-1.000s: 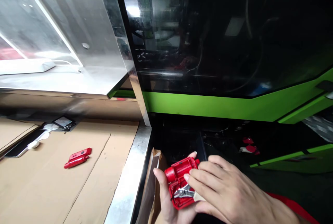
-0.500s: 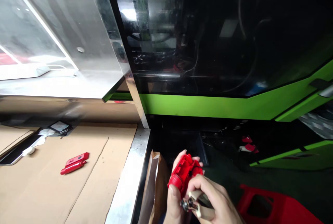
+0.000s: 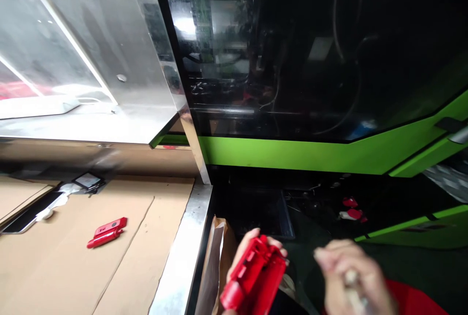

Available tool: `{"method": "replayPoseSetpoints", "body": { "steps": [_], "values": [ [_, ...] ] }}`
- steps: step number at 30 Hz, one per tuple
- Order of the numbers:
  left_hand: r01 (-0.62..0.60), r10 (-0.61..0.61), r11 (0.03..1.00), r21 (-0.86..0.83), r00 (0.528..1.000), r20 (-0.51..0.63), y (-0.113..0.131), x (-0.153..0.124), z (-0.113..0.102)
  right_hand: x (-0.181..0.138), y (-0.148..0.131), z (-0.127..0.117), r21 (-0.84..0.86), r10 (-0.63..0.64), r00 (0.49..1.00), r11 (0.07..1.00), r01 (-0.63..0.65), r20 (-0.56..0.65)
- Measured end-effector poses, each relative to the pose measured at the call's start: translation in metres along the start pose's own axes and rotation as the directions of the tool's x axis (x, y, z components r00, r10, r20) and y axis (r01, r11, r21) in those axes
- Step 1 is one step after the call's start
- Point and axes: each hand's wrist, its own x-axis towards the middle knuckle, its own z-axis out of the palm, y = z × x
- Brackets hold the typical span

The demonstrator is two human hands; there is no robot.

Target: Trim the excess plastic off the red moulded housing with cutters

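My left hand (image 3: 245, 250) grips a red moulded plastic part (image 3: 254, 276) at the bottom middle, tilted with its round end pointing down-left. My right hand (image 3: 347, 276) is blurred to the right of it, apart from the part, closed round the pale handles of a small cutter (image 3: 354, 289) that is barely visible. A second red plastic part (image 3: 107, 231) lies on the cardboard-covered table (image 3: 91, 256) at the left, out of reach of both hands.
A brown paper bag (image 3: 215, 266) hangs at the table's steel edge (image 3: 185, 251). Behind stands a green and black machine (image 3: 310, 154) with a dark window. A clear slanted guard (image 3: 91, 51) overhangs the table. Small red pieces (image 3: 350, 208) lie in the dark recess.
My right hand pulled away from the red part to the right, taking the cutter with it. My left hand tipped the part so its round end points down-left.
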Motion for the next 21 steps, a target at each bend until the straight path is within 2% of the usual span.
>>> {"method": "replayPoseSetpoints", "body": {
  "steps": [2, 3, 6, 8, 11, 15, 18, 21],
  "values": [
    [-0.077, 0.081, 0.994, -0.074, 0.995, 0.061, 0.01, -0.001, -0.007, 0.014, 0.039, -0.007, -0.217, 0.074, 0.997, 0.973, -0.081, -0.038],
    [-0.108, 0.117, 0.988, -0.109, 0.99, 0.082, 0.013, 0.0, -0.011, 0.019, 0.057, -0.005, -0.289, 0.105, 0.994, 0.952, -0.099, 0.006],
    [-0.1, 0.125, 0.977, -0.189, 0.985, 0.12, 0.016, 0.006, -0.017, 0.027, 0.093, 0.017, -0.325, 0.181, 0.96, 0.94, -0.104, 0.215],
    [-0.05, 0.083, 0.976, -0.214, 0.986, 0.147, 0.016, 0.009, -0.018, 0.027, 0.1, 0.032, -0.314, 0.229, 0.924, 0.941, -0.129, 0.306],
    [0.047, -0.02, 0.981, -0.189, 0.99, 0.139, 0.018, 0.009, -0.014, 0.023, 0.088, 0.039, -0.299, 0.292, 0.879, 0.936, -0.183, 0.376],
    [0.118, -0.117, 0.982, -0.148, 0.993, 0.017, 0.022, 0.008, -0.005, 0.025, 0.058, 0.025, -0.194, 0.288, 0.8, 0.957, -0.217, 0.526],
    [0.055, -0.055, 0.991, -0.125, 0.999, 0.003, 0.018, 0.007, -0.002, 0.034, 0.037, 0.012, -0.049, 0.23, 0.722, 0.964, -0.263, 0.653],
    [-0.061, 0.059, 0.998, -0.03, 0.998, -0.038, 0.009, 0.01, -0.008, 0.043, 0.02, 0.002, 0.015, 0.119, 0.704, 0.983, -0.182, 0.7]
  ]
}}
